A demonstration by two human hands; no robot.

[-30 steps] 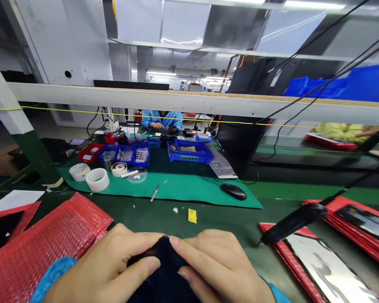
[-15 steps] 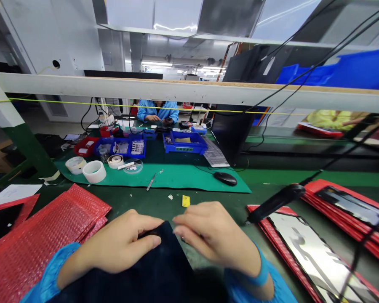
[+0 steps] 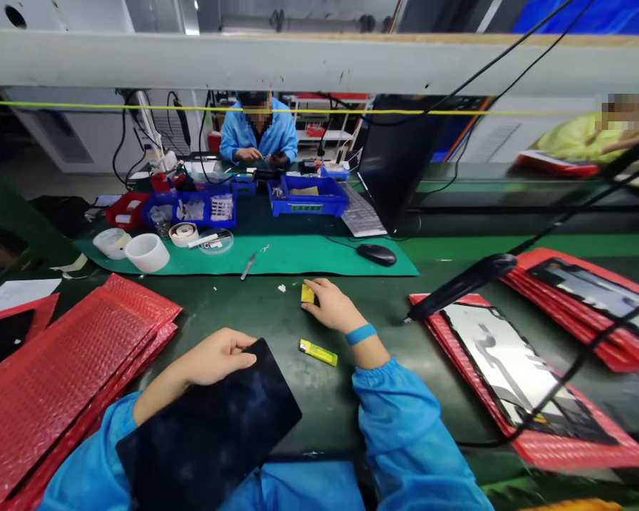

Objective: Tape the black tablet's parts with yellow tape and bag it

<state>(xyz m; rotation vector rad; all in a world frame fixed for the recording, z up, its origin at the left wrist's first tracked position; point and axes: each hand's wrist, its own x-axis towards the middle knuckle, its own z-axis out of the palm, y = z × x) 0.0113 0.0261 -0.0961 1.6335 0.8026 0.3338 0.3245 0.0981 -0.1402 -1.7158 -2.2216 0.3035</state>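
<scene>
A dark, glossy tablet screen (image 3: 218, 433) slants in front of me. My left hand (image 3: 218, 357) grips its far upper corner, thumb on the face and fingers behind. Farther out over the bench, my right hand (image 3: 333, 305) has its thumb and fingers at a small yellow sponge-like piece (image 3: 307, 293), closed around its right side. A blue band (image 3: 361, 333) circles my right wrist. Between the screen and my right arm lies a yellow-green lighter (image 3: 318, 353). White scraps (image 3: 282, 288) lie left of the yellow piece.
Red bubble bags (image 3: 69, 376) are stacked at left. At right, a black-handled tool (image 3: 463, 284) with a cable hangs over a silver-backed panel (image 3: 511, 362) on red bags. Tweezers (image 3: 248, 265), tape rolls (image 3: 147, 253), a mouse (image 3: 376, 254) and blue bins (image 3: 309, 199) stand beyond. A co-worker sits opposite.
My right hand has left the screen's corner and reached forward to the yellow piece. My left hand still holds the screen, now tilted flatter. The lighter has come into view; the camera has tipped downward.
</scene>
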